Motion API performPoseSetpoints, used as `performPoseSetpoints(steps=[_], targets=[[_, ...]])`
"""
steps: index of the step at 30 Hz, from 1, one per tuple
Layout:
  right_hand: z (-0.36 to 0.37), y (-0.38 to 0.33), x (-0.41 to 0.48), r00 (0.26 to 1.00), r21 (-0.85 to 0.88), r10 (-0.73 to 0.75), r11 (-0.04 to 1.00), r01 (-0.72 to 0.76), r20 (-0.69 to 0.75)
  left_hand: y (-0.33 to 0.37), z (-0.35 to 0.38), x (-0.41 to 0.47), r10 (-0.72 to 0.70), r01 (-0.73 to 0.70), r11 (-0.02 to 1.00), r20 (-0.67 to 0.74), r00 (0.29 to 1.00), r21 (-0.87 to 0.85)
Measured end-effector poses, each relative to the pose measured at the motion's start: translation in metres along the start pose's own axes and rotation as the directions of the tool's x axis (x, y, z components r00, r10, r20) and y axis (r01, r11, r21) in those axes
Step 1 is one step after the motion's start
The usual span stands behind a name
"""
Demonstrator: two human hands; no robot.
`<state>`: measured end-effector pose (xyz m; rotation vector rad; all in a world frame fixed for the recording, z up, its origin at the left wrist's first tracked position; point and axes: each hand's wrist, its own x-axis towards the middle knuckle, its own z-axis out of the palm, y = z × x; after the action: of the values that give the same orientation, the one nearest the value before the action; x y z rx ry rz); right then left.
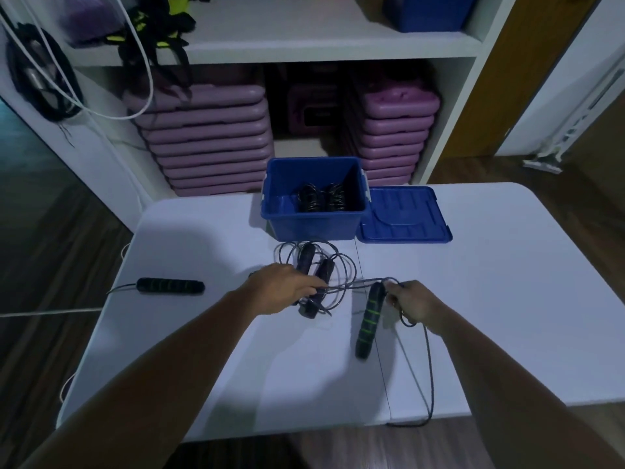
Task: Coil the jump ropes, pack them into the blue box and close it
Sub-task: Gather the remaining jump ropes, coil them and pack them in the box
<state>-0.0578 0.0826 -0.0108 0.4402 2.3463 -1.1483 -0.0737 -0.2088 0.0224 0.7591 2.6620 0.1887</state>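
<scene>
The open blue box (287,220) stands at the table's far middle with two coiled black ropes (321,198) inside. Its lid (404,216) lies flat to the right of it. My left hand (287,291) pinches a thin cord stretched across to my right hand (414,304), which grips the same cord beside a black handle with green rings (368,324) that hangs tilted down. The cord trails from my right hand over the table's near edge. Under my left hand lies a loosely coiled rope with two dark handles (313,265). A second green-ringed handle (170,286) lies at the table's left.
The white folding table (490,299) stands in front of a white shelf unit holding stacked purple steppers (209,140). Another blue bin (429,10) sits on the upper shelf. White cords hang at the left. A wooden floor surrounds the table.
</scene>
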Motion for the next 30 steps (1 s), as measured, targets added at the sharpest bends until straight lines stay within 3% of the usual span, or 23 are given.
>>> performPoseSetpoints(steps=[3, 5, 10, 17, 21, 24, 26, 30], targets=[[-0.012, -0.011, -0.004, 0.998, 0.225, -0.042, 0.973, 0.049, -0.036, 0.008, 0.007, -0.002, 0.153, -0.157, 0.981, 0.042, 0.987, 0.116], [-0.017, -0.023, -0.009, 0.993, 0.275, -0.110, 0.955, 0.114, -0.029, 0.010, 0.012, -0.002, 0.219, -0.230, 0.954, 0.074, 0.973, 0.194], [-0.019, -0.051, -0.016, 0.963, 0.034, -0.264, 0.963, 0.266, -0.044, 0.020, 0.013, -0.001, 0.340, -0.350, 0.890, 0.088, 0.936, 0.292], [-0.028, -0.074, -0.017, 0.911, -0.244, -0.412, 0.881, 0.405, 0.024, 0.029, -0.001, 0.007, 0.158, -0.163, 0.959, 0.037, 0.987, 0.231], [-0.040, -0.081, -0.014, 0.911, -0.523, -0.394, 0.756, 0.395, 0.120, 0.042, -0.008, 0.007, 0.137, -0.122, 0.959, -0.039, 0.990, 0.257], [-0.042, -0.090, -0.015, 0.896, -0.603, -0.420, 0.681, 0.415, 0.142, 0.060, -0.013, 0.008, 0.118, -0.106, 0.951, -0.022, 0.993, 0.292], [-0.041, -0.098, -0.020, 0.875, -0.547, -0.466, 0.703, 0.455, 0.130, 0.071, -0.019, 0.009, 0.093, -0.095, 0.951, 0.019, 0.995, 0.294], [-0.054, -0.104, -0.023, 0.857, -0.174, -0.509, 0.854, 0.490, -0.085, 0.073, -0.019, 0.009, 0.071, -0.093, 0.942, 0.079, 0.994, 0.322]])
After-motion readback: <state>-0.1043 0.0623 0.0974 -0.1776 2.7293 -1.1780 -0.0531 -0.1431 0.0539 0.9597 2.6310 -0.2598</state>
